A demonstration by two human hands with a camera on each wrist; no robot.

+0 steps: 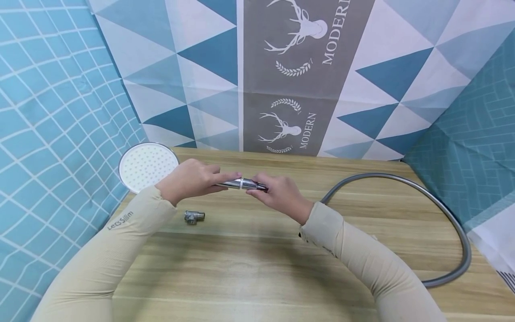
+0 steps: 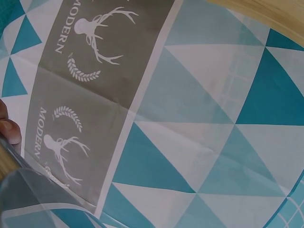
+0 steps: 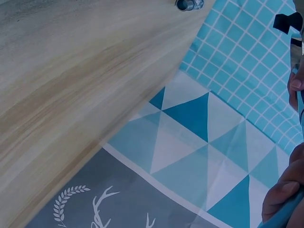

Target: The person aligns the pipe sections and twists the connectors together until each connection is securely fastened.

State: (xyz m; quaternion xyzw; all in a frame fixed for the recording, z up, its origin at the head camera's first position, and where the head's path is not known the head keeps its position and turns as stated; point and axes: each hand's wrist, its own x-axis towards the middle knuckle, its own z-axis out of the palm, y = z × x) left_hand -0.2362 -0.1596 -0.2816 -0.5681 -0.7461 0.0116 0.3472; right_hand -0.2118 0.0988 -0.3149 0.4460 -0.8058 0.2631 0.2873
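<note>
Showerhead (image 1: 148,166), beyond and left of the valve (image 1: 194,217): my left hand (image 1: 193,180) grips its handle (image 1: 231,184); my right hand (image 1: 282,193) pinches the chrome end (image 1: 250,184). Hose (image 1: 465,250) curves well right of the valve. Slick chrome could let the handle slip if either hold slackens.

1. the shower head (image 1: 146,166) is showing a white face dotted with grey, inside a silver rim.
2. the handle (image 1: 232,184) and the connector (image 1: 250,184) are gleaming silver, a white ring (image 1: 241,183) banding them.
3. the hose (image 1: 453,219) is showing grey.
4. the small fitting (image 1: 194,217) is shining silver.
5. the table (image 1: 241,281) is displaying tan wood grain with browner streaks.
6. the left sleeve (image 1: 100,250) is bearing dark lettering on beige.
7. the back covering (image 1: 209,58) is repeating white, pale blue and deep blue triangles; its grey band (image 1: 261,85) is carrying white stag heads, leaf sprays and lettering.
8. the left covering (image 1: 48,116) is spreading white grid lines over light blue.
</note>
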